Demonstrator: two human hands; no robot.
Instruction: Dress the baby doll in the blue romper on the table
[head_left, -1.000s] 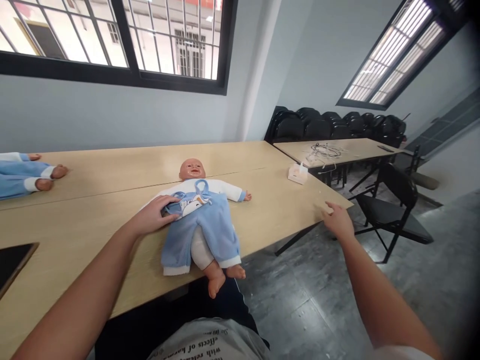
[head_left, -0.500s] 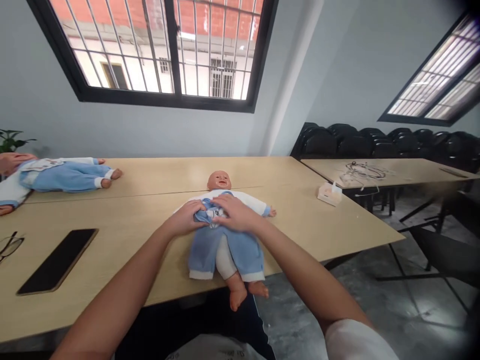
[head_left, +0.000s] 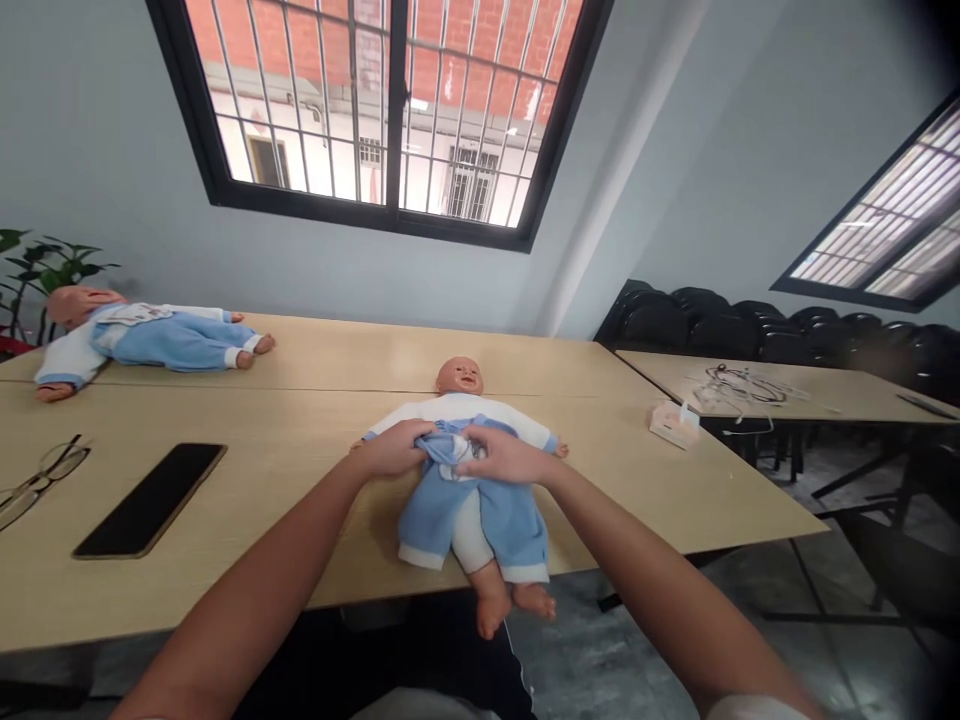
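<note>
Holds a fold of the blue bib (head_left: 448,448) between the fingers of the left hand (head_left: 394,450), closed narrow on the cloth. Rests the right hand (head_left: 511,456) on the bib's printed part, fingers bent and thumb lower down; cannot tell from this view whether pinching cloth or only pressing on it. Keeps both hands close together over the belly of the baby doll (head_left: 457,405), laid face up on the table (head_left: 637,500), head toward the window (head_left: 375,213) and feet out past the near edge. Shows a white-covered leg between the spread legs of the blue trousers (head_left: 427,515), laid loosely over the front.

To the left, shows a black phone (head_left: 150,500) lying flat, with glasses (head_left: 45,480) just beside it and a second doll (head_left: 169,338) in blue and white farther back, near a plant (head_left: 64,265). To the right, shows a tissue box (head_left: 673,425) near the table's side edge, then tangled cables (head_left: 742,385) on another table (head_left: 832,385), in front of black chairs (head_left: 720,325).
</note>
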